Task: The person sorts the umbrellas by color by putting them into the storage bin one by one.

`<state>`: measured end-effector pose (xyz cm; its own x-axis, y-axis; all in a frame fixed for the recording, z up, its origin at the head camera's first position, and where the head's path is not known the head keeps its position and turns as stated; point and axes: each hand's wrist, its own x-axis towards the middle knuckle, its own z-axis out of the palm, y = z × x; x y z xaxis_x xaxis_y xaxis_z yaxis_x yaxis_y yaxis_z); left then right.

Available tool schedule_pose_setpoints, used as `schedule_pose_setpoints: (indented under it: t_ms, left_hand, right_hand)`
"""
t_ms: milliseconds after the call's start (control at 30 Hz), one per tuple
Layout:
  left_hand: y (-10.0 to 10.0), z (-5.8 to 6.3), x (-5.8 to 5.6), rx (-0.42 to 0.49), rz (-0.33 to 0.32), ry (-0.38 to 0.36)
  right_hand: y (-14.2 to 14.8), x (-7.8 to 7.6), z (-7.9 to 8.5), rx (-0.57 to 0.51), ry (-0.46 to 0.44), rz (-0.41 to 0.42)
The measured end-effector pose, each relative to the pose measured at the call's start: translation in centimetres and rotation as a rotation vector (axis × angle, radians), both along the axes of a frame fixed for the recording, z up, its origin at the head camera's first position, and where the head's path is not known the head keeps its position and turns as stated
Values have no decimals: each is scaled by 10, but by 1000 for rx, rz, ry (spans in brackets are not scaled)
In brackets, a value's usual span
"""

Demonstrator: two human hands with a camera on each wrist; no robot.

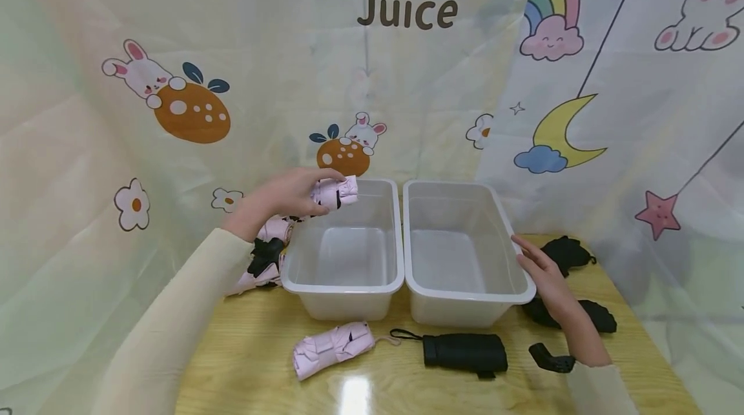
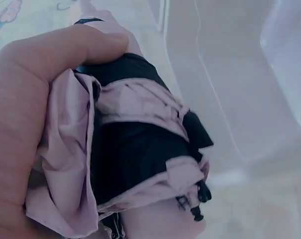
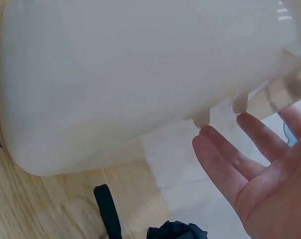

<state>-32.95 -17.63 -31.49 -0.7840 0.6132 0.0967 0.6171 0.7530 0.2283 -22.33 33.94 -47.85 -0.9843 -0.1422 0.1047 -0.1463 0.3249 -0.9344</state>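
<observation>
My left hand (image 1: 289,194) grips a folded pink umbrella (image 1: 341,195) over the back left part of the left white bin (image 1: 343,288). Up close in the left wrist view, the umbrella (image 2: 135,144) shows pink cloth with black panels and a strap round it; the thumb lies across it. At the outer side of the right white bin (image 1: 465,297) is my right hand (image 1: 549,286), its fingertips right at the rim. The right wrist view shows that hand (image 3: 274,172) with fingers extended beside the bin's wall (image 3: 125,79), holding nothing.
In front of the bins lie a rolled pink umbrella (image 1: 334,349) and a folded black umbrella (image 1: 465,352). More pink-and-black folded umbrellas (image 1: 268,259) are heaped left of the bins. Black umbrellas (image 1: 599,316) lie on the right. A printed curtain (image 1: 418,92) hangs behind the wooden table (image 1: 250,350).
</observation>
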Motion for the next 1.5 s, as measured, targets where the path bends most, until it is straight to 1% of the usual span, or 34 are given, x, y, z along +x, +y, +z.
schedule_pose_setpoints:
  t_ms: [67, 167, 233, 367, 467, 567, 633, 733, 833, 933, 1133, 1300, 1400, 1500]
  left_hand:
    - [12, -4, -7, -28, 2, -2]
    - [27, -14, -17, -61, -2, -18]
    - [34, -22, -23, -69, -7, -33]
    - [46, -40, -32, -61, -2, -91]
    - [53, -54, -39, -104, 10, -94]
    - [57, -67, -46, -139, 2, -85]
    - [61, -74, -52, -127, -9, -94]
    - [66, -81, -58, -91, -11, -138]
    - [70, -87, -63, -85, 12, -181]
    - [73, -94, -69, -82, 34, -198]
    - [78, -114, -84, -57, 1, -237]
    - [78, -128, -93, -66, 44, -232]
    - [78, -138, -99, -99, 53, -219]
    - [78, -147, -104, -125, 64, -217]
  right_hand:
    - [1, -1, -1, 3, 6, -5]
    - [2, -1, -2, 10, 6, -8]
    - [3, -1, -2, 10, 2, -9]
    - [3, -1, -5, -6, -12, -16]
    - [2, 0, -8, -13, -28, -25]
    - [1, 0, -10, -16, -31, -29]
    - [1, 0, -11, -24, -19, -34]
    - [1, -1, -12, -40, -1, -32]
    - [0, -2, -11, -48, -5, -21]
    - [-1, -4, -10, -52, -5, -16]
    - [0, -5, -9, -78, 13, -26]
    - [-2, -8, -11, -121, 28, -15]
    - [-2, -8, -12, -159, 41, -15]
    - [-1, -8, -14, -167, 61, -14]
